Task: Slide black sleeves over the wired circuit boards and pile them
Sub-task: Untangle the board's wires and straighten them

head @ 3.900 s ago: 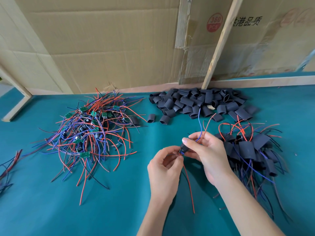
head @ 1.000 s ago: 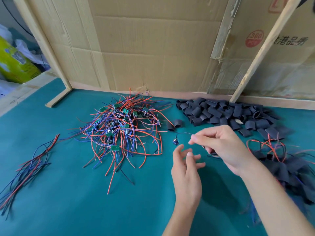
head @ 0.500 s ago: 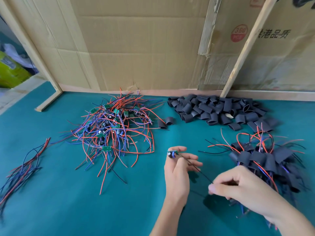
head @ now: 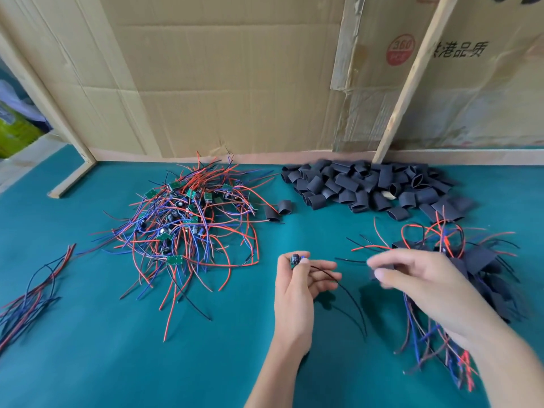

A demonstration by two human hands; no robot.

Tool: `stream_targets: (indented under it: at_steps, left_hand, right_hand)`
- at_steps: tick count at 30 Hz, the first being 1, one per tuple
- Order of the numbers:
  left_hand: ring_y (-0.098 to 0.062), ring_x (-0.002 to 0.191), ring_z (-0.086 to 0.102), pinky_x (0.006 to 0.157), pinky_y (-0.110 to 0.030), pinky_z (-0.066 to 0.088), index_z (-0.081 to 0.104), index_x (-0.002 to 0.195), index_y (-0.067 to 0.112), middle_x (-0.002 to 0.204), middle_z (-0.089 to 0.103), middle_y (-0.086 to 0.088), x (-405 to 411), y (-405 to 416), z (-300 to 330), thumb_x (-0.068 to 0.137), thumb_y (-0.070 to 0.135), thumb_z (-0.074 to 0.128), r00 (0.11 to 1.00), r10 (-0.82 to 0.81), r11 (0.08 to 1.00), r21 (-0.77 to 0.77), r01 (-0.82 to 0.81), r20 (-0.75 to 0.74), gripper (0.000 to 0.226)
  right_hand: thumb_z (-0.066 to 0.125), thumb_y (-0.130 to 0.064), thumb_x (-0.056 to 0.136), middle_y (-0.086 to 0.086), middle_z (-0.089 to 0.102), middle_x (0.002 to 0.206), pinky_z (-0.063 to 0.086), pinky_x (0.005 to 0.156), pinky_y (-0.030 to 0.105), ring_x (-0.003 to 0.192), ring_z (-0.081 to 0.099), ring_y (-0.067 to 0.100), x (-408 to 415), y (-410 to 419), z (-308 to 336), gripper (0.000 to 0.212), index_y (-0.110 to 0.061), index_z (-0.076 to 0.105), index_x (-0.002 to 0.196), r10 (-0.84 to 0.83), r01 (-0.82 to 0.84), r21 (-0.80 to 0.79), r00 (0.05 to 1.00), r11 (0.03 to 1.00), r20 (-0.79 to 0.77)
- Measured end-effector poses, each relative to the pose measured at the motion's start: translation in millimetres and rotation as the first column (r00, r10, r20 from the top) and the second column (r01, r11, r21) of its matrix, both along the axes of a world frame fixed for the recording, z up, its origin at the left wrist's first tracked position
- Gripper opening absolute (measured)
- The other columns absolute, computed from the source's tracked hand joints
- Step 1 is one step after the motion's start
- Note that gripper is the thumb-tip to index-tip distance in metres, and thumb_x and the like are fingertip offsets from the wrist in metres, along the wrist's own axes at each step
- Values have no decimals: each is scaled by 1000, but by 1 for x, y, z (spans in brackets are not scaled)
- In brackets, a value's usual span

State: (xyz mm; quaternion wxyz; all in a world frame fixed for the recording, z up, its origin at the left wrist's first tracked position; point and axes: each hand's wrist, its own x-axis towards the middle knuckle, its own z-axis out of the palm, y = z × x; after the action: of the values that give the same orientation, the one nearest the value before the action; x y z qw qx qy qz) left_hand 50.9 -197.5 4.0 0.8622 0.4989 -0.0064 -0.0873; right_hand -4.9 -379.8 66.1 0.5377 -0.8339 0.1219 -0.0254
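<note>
My left hand (head: 297,287) pinches a small wired circuit board (head: 295,259) between thumb and forefinger, and its black wire (head: 350,298) trails down to the right. My right hand (head: 418,285) is blurred and hovers over the near edge of the pile of sleeved boards (head: 482,260), fingers reaching left. Whether it holds anything is unclear. A heap of empty black sleeves (head: 368,187) lies at the back right. The tangle of bare boards with red and blue wires (head: 188,219) lies at the back left.
Two stray sleeves (head: 278,210) sit between the two back piles. A bundle of loose wires (head: 29,293) lies at the far left on the teal mat (head: 117,363). Cardboard walls (head: 220,83) and a leaning wooden slat (head: 412,78) close off the back.
My right hand has risen from near the wire's lower end to the level of my left hand, over the sleeved pile. The left hand keeps its pinch on the board.
</note>
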Motion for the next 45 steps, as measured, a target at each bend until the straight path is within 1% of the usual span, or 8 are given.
stream_targets:
  at_steps: [6, 13, 18, 24, 29, 33, 37, 45]
  left_hand:
    - [-25, 71, 69, 61, -26, 51, 41, 102, 8, 91, 75, -18, 1, -3, -1, 110, 11, 40, 998, -32, 991, 134, 25, 53, 8]
    - [-17, 72, 68, 65, -22, 50, 56, 105, 9, 92, 77, -8, 0, -1, -2, 104, 5, 51, 992, -30, 964, 266, -3, 119, 7]
    - [-8, 68, 59, 67, -14, 46, 71, 88, 22, 76, 68, 6, -2, -4, -4, 100, 13, 64, 987, 55, 948, 302, -98, 150, 17]
    - [-11, 73, 59, 73, -21, 50, 72, 106, 25, 86, 72, 3, -1, -4, -7, 104, 12, 57, 991, 87, 965, 240, -108, 98, 20]
    - [-6, 65, 55, 63, -15, 45, 68, 117, 22, 79, 69, 7, -2, -5, -6, 107, 7, 47, 990, -44, 947, 321, -2, 137, 27]
    - [-3, 65, 57, 66, -13, 46, 70, 105, 36, 77, 67, 14, -5, -9, -8, 104, 10, 52, 942, -173, 827, 562, -20, 289, 31]
    - [-13, 68, 60, 67, -27, 52, 72, 103, 42, 80, 70, 16, -7, -12, -6, 99, 19, 52, 916, -239, 751, 659, -36, 322, 31]
    - [-27, 65, 41, 56, -33, 35, 70, 89, 19, 73, 59, -12, -8, -14, -2, 96, 17, 54, 911, -223, 697, 710, -100, 347, 18]
  right_hand:
    - [78, -13, 87, 0, 77, 72, 51, 66, 17, 61, 71, 12, 37, 38, -14, 18, -29, 77, 97, -11, 9, 17, 988, 1000, 154]
    - [77, -5, 89, 8, 77, 76, 54, 53, 23, 62, 72, 21, 40, 42, -33, 10, -14, 77, 95, -186, 125, 270, 959, 955, 215]
    - [75, -5, 91, 16, 75, 76, 55, 53, 26, 63, 70, 23, 34, 40, -38, 7, -11, 79, 89, -129, 70, 408, 984, 910, 120]
    - [74, -6, 90, 15, 72, 76, 54, 52, 25, 62, 69, 24, 29, 37, -32, 6, -8, 79, 86, 55, -55, 480, 998, 875, 14]
    - [74, 0, 88, 15, 72, 73, 53, 50, 22, 57, 68, 19, 30, 23, -26, 12, -9, 81, 82, -166, 91, 536, 982, 839, 93]
    - [77, 3, 85, 13, 73, 74, 53, 53, 22, 60, 67, 19, 31, 17, -27, 16, -12, 83, 85, -226, 98, 481, 950, 871, 216]
    - [83, 1, 79, 9, 72, 71, 51, 58, 22, 59, 60, 18, 28, 15, -26, 19, -16, 84, 87, -117, 18, 349, 957, 937, 264]
    - [83, -4, 82, 6, 76, 76, 50, 59, 21, 61, 58, 17, 26, 9, -24, 25, -26, 85, 93, -19, -47, 237, 963, 970, 269]
